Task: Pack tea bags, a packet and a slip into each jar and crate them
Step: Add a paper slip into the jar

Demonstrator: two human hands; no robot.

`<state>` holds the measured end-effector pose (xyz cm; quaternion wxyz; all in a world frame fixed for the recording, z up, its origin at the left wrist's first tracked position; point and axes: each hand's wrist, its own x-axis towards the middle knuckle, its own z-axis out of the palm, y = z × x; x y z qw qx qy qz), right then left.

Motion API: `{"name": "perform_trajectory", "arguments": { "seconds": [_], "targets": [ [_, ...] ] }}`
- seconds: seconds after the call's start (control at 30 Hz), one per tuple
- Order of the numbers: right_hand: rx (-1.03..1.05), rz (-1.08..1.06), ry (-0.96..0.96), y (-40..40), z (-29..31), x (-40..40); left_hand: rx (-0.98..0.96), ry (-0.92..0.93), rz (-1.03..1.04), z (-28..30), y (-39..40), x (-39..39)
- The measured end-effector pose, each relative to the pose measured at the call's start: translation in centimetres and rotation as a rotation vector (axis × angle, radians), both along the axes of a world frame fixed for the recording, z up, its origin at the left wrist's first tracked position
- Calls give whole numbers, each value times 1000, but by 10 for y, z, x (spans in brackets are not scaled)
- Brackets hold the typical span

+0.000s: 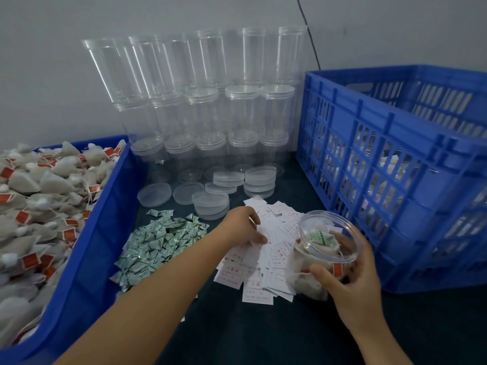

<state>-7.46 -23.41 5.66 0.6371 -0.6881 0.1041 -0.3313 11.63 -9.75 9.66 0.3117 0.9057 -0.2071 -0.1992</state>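
- Jar point(325, 255): a clear, lidless plastic one, sitting toward the near right part of the dark tabletop, just in front of the tall blue crate point(395, 164) that stands along the right edge.
- The right hand point(353, 283) wraps round the jar's lower wall, thumb across the front and fingers behind, and tilts it; whether its base is on the cloth or just lifted off cannot be told.
- Its long axis leans away from upright, with the open mouth pointing up and somewhat toward the wearer, so the inside shows.
- Done so far, as I judge it: tea bags with red tags fill most of the jar, and a green-and-white packet point(320, 237) lies on top of them.
- Left for this jar: no slip is visible inside.
- The left hand point(243, 227) is down on the scattered pile of white slips point(263, 259), fingers curled onto the paper; whether one is actually pinched cannot be told.
- After the slip, the jar needs one of the lids point(210, 204) stacked mid-table, then a place in the crate, where filled jars show dimly through the slots.
- Much remains overall: stacks of empty jars point(200, 101) line the far edge, the bin point(87, 248) at the left edge is heaped with tea bags point(31, 196), and loose packets point(158, 241) lie beside it.
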Motion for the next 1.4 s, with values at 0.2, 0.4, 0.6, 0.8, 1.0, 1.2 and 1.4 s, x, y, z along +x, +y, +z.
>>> {"name": "perform_trajectory", "arguments": {
  "seconds": [0.2, 0.4, 0.6, 0.8, 1.0, 1.2, 1.4],
  "targets": [
    [-5, -18, 4, 0, 0, 0, -11, -81, 75, 3, 6, 6],
    [15, 1, -17, 0, -2, 2, -55, -125, 129, 0, 10, 8],
    [12, 0, -17, 0, -2, 1, -87, -144, 145, 11, 10, 7],
    [13, 8, -16, -2, -5, 2, -615, -32, 270, 70, 16, -23],
    [1, 12, -33, -3, -6, 3, -669, 36, 20, 99, -17, -87],
    [8, 15, -49, 0, -5, 3, -690, 178, 122, 77, -43, -115],
    [10, 26, -41, -1, -4, 0, -539, -36, 160, 64, -45, -116]
  ]
}}
